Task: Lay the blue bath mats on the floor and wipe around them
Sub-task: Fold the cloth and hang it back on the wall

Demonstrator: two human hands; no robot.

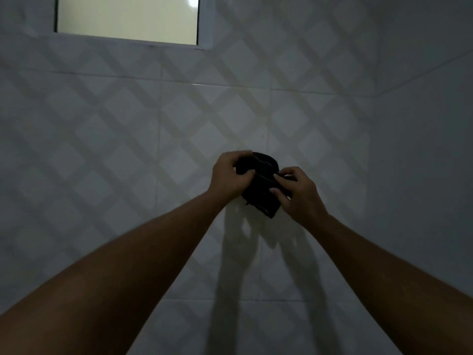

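Observation:
A small dark cloth [261, 185], bunched up with thin pale stitch lines, is held up in front of a tiled wall. My left hand [229, 175] grips its upper left part, fingers curled over the top edge. My right hand [298, 192] pinches its right side with thumb and fingertips. Both forearms reach up from the bottom corners of the head view. No blue bath mat and no floor are in view.
The wall [128, 149] is pale tile with a diamond pattern, dimly lit. A frosted window [128, 16] sits high at the upper left. A side wall [422, 149] meets it in a corner on the right. My arms cast shadows on the tiles below the cloth.

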